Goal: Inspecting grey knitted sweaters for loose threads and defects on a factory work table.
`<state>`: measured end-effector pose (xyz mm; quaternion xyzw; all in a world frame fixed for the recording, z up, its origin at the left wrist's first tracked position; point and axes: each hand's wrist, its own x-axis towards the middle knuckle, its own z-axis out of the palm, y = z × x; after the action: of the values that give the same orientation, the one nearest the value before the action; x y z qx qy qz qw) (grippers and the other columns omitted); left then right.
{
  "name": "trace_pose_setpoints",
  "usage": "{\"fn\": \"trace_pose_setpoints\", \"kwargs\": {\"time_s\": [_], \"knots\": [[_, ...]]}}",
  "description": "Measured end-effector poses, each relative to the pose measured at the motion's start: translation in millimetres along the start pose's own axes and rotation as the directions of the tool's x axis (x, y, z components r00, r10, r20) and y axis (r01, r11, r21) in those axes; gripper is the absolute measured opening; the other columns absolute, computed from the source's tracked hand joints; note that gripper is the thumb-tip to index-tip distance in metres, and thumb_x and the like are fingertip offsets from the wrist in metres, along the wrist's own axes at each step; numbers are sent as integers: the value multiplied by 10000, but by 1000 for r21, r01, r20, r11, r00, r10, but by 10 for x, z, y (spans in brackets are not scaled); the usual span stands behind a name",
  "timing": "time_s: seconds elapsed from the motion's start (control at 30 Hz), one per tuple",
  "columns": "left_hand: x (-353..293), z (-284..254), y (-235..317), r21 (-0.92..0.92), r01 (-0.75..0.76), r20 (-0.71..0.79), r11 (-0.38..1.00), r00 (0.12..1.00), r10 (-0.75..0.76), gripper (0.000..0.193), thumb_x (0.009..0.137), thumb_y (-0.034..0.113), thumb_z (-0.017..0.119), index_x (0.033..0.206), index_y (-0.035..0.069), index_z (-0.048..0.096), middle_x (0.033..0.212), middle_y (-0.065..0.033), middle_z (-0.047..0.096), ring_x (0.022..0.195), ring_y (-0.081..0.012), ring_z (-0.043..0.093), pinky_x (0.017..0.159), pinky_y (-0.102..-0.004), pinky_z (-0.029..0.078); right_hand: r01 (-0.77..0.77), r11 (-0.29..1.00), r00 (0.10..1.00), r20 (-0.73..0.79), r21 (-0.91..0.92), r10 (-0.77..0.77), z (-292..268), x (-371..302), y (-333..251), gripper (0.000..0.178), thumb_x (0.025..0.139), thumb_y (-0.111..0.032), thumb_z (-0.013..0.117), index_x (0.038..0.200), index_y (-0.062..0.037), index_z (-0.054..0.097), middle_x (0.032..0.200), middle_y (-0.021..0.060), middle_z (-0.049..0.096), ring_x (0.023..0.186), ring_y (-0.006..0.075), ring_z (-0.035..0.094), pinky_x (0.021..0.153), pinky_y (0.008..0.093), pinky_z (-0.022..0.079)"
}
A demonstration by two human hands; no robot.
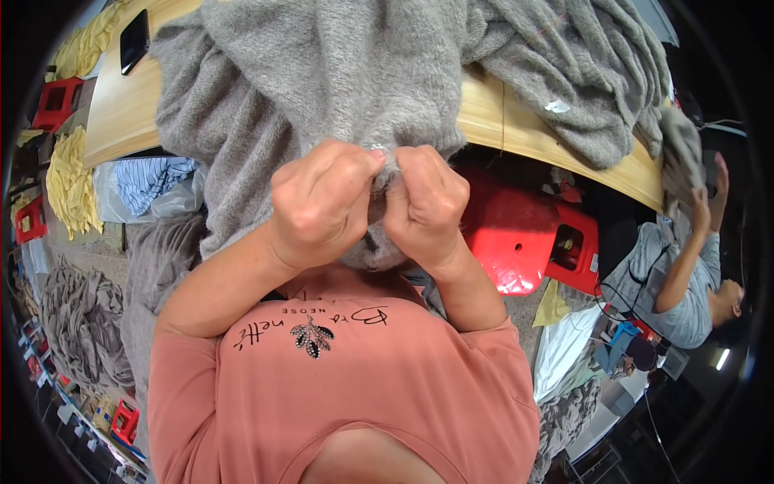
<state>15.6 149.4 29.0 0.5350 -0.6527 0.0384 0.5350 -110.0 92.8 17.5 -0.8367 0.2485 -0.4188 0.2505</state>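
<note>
Left hand [322,202] and right hand [427,203] pinch fuzzy grey knitted fabric [339,73] close together; best keep any pull light and even

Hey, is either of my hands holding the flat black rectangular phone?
No, your left hand and right hand both pinch the fuzzy grey knitted fabric, while the black phone lies on the pale wooden table.
</note>
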Motion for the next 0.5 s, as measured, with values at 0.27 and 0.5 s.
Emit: {"fn": "trace_pose_setpoints", "kwargs": {"time_s": [0.27,0.5], "knots": [[8,-35,26,110,55,-31,992,998,-52,212,626,-129,575,803,-14,580,656,-113,557,526,-230,548,445,-301,433,85,996,989,-121,37,-80,166,165,27,226,569,108,499,780,33,534,635,142,489,520,299,499,460,338,407],[60,-23,8,71,48,114,996,992,-56,235,613,-100,561,821,9,562,646,-108,537,532,-248,547,470,-315,445,101,992,994,-36,-80,-104,13,98,41,260,570,102,507,821,46,543,650,149,507,509,293,505,453,328,414]]}}
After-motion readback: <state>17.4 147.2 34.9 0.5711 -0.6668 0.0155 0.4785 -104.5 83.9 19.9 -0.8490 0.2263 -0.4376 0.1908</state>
